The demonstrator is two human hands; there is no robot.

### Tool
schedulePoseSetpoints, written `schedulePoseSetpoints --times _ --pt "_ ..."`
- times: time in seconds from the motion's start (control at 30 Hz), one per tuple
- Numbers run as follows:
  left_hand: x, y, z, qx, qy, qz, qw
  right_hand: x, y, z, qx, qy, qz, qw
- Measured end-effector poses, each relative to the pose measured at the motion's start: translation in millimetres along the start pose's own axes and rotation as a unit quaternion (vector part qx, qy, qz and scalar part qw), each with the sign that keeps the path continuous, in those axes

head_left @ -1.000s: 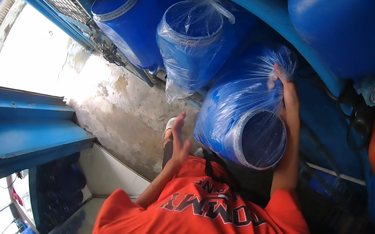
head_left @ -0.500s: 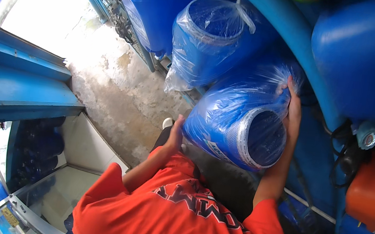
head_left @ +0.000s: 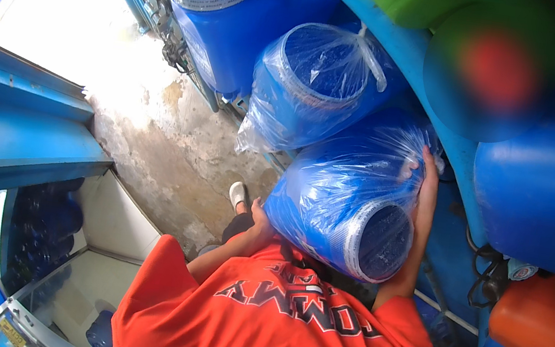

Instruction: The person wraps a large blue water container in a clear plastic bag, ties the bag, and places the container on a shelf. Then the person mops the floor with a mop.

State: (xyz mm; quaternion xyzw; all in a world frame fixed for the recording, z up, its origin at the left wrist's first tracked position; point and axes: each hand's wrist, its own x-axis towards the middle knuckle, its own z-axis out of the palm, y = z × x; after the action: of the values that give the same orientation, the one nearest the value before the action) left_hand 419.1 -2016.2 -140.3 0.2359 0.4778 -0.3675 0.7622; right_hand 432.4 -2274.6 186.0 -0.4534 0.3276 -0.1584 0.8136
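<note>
Squarely in front of you lies a blue jug [head_left: 327, 202], wrapped in a clear bag [head_left: 398, 148] and tipped sideways, its round mouth [head_left: 385, 242] toward five o'clock. Take the jug as the middle of the dial.

At eight o'clock your left hand [head_left: 260, 226] is unclenched and laid against the jug's lower left end, thumb up, some fingers out of sight. At three o'clock your right hand [head_left: 425, 184] reaches past the mouth, forefinger stretched along the plastic; through the glare, the other fingers seem to pinch the gathered bag. Your red shirt [head_left: 294, 311] sits just below, at six.

At eleven o'clock, close beside yours, stands a second jug [head_left: 316, 72] in its own knotted bag. Beyond it, between ten and eleven, a bare jug [head_left: 224, 20] shows its ringed rim. A blue beam [head_left: 445, 119] curves past at one. Outward at three you have a blue tank [head_left: 537, 196], with an orange container [head_left: 534, 316] at four. At nine, a white shoe [head_left: 237, 196] rests on the stained floor [head_left: 182, 146], and farther out runs a blue ledge [head_left: 28, 131]. A pale cabinet [head_left: 118, 219] stands at eight, well apart.
</note>
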Motion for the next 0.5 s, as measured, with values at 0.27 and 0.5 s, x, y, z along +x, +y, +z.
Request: schedulePoseSetpoints --times 0.27,0.5 --pt "14 9 13 0.057 0.056 0.008 0.997 -29 19 13 -0.186 0.147 -0.048 0.970" --pt "58 31 46 0.142 0.077 -0.009 0.987 -46 13 3 -0.226 0.208 -0.113 0.945"
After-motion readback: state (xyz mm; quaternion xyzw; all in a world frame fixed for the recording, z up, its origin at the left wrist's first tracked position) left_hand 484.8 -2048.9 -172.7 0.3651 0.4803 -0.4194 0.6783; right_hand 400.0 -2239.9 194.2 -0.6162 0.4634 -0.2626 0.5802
